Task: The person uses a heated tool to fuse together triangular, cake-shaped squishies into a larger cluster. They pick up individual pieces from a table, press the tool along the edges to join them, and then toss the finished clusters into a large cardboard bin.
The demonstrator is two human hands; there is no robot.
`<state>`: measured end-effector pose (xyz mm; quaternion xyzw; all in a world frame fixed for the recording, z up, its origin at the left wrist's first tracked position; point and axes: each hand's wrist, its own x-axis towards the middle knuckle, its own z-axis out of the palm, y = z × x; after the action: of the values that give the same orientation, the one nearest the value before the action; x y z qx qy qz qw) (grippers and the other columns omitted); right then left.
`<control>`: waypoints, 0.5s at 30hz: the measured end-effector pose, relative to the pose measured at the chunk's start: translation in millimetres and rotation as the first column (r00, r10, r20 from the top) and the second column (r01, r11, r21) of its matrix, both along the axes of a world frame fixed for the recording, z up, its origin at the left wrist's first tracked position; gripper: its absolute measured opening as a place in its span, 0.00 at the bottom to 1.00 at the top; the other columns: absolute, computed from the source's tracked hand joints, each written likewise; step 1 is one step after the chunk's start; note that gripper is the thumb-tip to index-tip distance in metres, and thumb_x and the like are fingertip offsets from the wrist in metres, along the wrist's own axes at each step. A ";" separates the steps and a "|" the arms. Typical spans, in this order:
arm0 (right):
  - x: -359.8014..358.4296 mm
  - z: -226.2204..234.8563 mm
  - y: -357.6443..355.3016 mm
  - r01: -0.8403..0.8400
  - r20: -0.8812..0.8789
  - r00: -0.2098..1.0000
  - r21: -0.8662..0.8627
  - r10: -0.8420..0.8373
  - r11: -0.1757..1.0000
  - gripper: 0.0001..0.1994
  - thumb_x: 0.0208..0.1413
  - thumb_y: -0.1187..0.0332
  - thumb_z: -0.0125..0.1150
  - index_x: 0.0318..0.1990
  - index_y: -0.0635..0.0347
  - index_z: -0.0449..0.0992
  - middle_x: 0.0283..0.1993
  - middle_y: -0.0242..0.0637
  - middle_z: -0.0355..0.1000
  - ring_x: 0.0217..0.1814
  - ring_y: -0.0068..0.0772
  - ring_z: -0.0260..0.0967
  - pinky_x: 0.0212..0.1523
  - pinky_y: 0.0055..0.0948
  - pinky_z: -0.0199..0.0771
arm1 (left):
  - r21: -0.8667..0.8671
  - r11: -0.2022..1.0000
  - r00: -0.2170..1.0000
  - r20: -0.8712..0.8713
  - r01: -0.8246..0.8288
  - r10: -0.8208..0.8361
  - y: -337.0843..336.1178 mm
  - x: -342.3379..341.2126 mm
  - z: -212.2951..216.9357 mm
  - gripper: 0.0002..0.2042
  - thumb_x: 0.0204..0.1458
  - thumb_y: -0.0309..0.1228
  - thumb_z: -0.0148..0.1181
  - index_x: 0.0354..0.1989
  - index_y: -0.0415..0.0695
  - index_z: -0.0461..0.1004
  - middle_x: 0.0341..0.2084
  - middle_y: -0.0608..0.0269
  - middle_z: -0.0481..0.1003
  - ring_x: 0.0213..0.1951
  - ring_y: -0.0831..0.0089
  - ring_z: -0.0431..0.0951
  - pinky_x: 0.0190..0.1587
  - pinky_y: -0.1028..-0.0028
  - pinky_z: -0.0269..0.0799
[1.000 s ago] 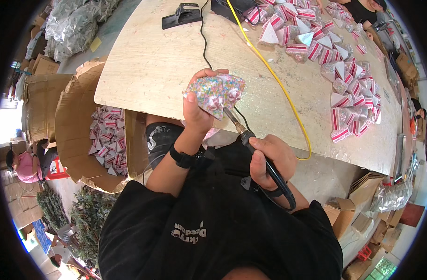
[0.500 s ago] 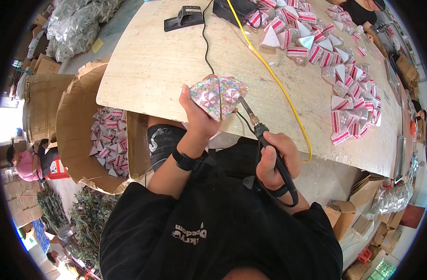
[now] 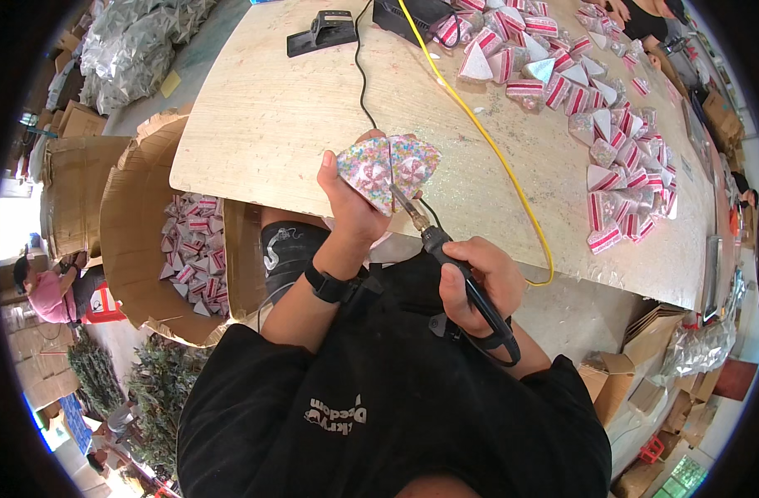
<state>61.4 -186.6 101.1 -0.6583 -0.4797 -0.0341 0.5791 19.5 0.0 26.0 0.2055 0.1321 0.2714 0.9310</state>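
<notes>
My left hand [image 3: 356, 214] is closed round two toy cake slices [image 3: 368, 173], wedge-shaped and covered in coloured sprinkles, each with a pink-and-white swirl on its face. They lie side by side with a narrow dark gap between them, just above the table's near edge. A soldering iron [image 3: 435, 239] with a black handle and metal shaft is gripped in my right hand [image 3: 485, 282]. Its tip reaches the lower end of the gap, at or close to the slices; contact is hard to make out. The fingertips of my left hand are partly hidden behind the slices.
Many pink-and-white wedge slices [image 3: 574, 100] cover the table's right side. A yellow cable [image 3: 500, 153] crosses the tabletop [image 3: 271, 124]. Further back stand a black holder [image 3: 321, 37] and a dark box [image 3: 408, 21]. At left, a large cardboard box [image 3: 139, 249] holds more slices.
The soldering iron's tip has moved left and down, from the right slice's edge to the lower part of the gap. My right hand shifted slightly left with it; the left hand stayed nearly still.
</notes>
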 end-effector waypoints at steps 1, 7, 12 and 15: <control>0.1 0.2 -0.2 -0.001 -0.008 1.000 -0.004 0.001 1.000 0.12 0.53 0.68 0.70 0.42 0.62 0.77 0.28 0.41 0.76 0.22 0.38 0.71 0.24 0.31 0.68 | -0.004 1.000 1.000 0.014 0.000 0.001 -0.1 0.5 0.2 0.39 0.56 0.68 0.34 0.58 0.46 0.68 0.54 0.47 0.75 0.51 0.48 0.79 0.41 0.50 0.80; 3.0 0.4 1.6 -0.029 0.055 0.998 0.015 0.028 0.999 0.10 0.55 0.72 0.65 0.42 0.68 0.75 0.27 0.40 0.73 0.19 0.23 0.62 0.21 0.21 0.59 | 0.057 0.998 0.996 0.088 -0.019 0.014 0.1 5.4 -8.7 0.40 0.51 0.69 0.45 0.56 0.43 0.67 0.58 0.36 0.69 0.54 0.43 0.76 0.45 0.52 0.81; 0.9 -1.4 -1.1 0.028 -0.024 0.999 -0.001 -0.028 1.000 0.11 0.52 0.70 0.70 0.41 0.63 0.78 0.25 0.39 0.74 0.20 0.36 0.69 0.23 0.30 0.67 | 0.198 0.979 0.998 0.047 -0.058 0.050 0.7 5.4 -9.0 0.40 0.51 0.69 0.47 0.55 0.42 0.66 0.57 0.36 0.69 0.55 0.43 0.76 0.47 0.51 0.80; 0.9 -2.5 -2.0 0.028 -0.026 0.999 0.013 -0.028 1.000 0.11 0.52 0.71 0.69 0.41 0.63 0.78 0.25 0.40 0.74 0.20 0.36 0.70 0.23 0.29 0.67 | 0.244 0.968 0.997 0.043 -0.066 0.057 1.1 4.5 -9.2 0.40 0.51 0.69 0.46 0.56 0.42 0.66 0.57 0.36 0.69 0.55 0.43 0.76 0.48 0.52 0.80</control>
<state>62.3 -188.6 98.6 -0.6614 -0.4626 -0.0371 0.5892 24.0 1.0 16.9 0.3096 0.0871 0.3180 0.8919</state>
